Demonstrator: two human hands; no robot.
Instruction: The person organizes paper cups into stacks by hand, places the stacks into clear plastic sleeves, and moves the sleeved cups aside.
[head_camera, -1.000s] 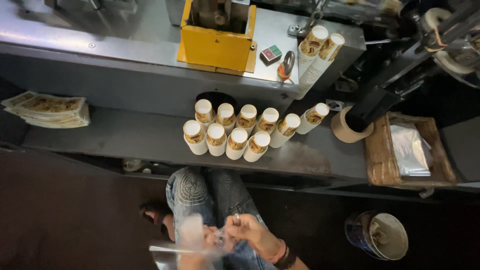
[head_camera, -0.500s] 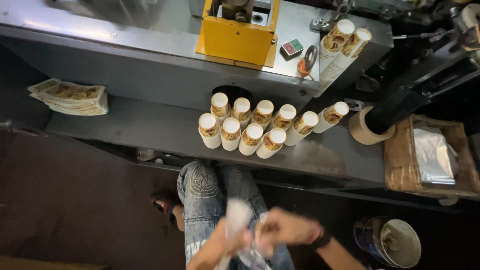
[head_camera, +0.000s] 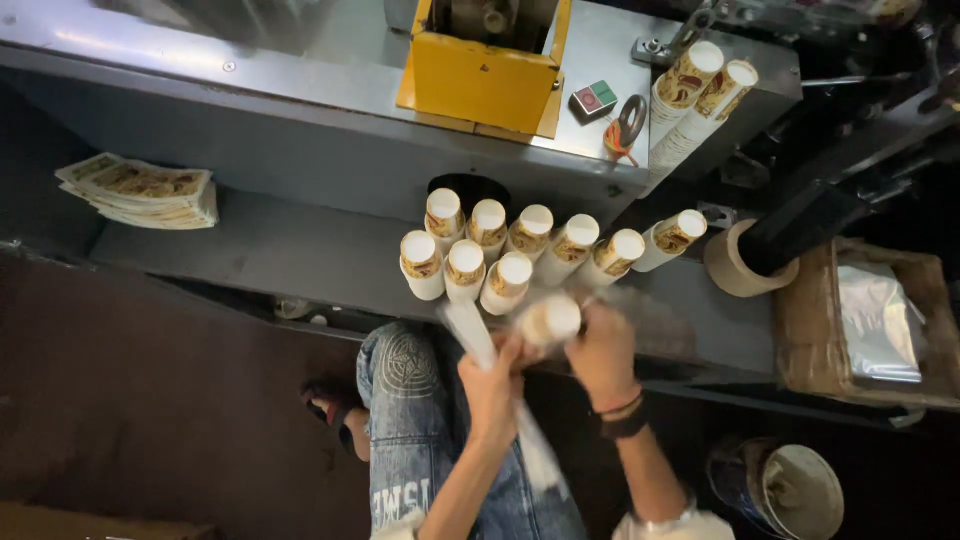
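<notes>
Now your right hand (head_camera: 603, 348) grips a cup stack (head_camera: 548, 320), its long axis pointing away from you toward the shelf. Just left of it, your left hand (head_camera: 492, 385) is closed on a clear plastic sleeve (head_camera: 470, 335), nearly touching the stack.

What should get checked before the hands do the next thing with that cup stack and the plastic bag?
1. Right hand has hold of the cup stack: ok, fingers wrap its end.
2. Left hand has hold of the clear plastic bag: ok, the bag runs through its grip.
3. Bag mouth open wide enough for the stack: cannot tell, the plastic is blurred.
4. Other cup stacks lying steady on the grey shelf: ok, they rest side by side.
5. Held stack apart from the shelf stacks: cannot tell, it sits very close to them.
6. Tape roll out of the hands' way: ok, it sits off to the right.
</notes>
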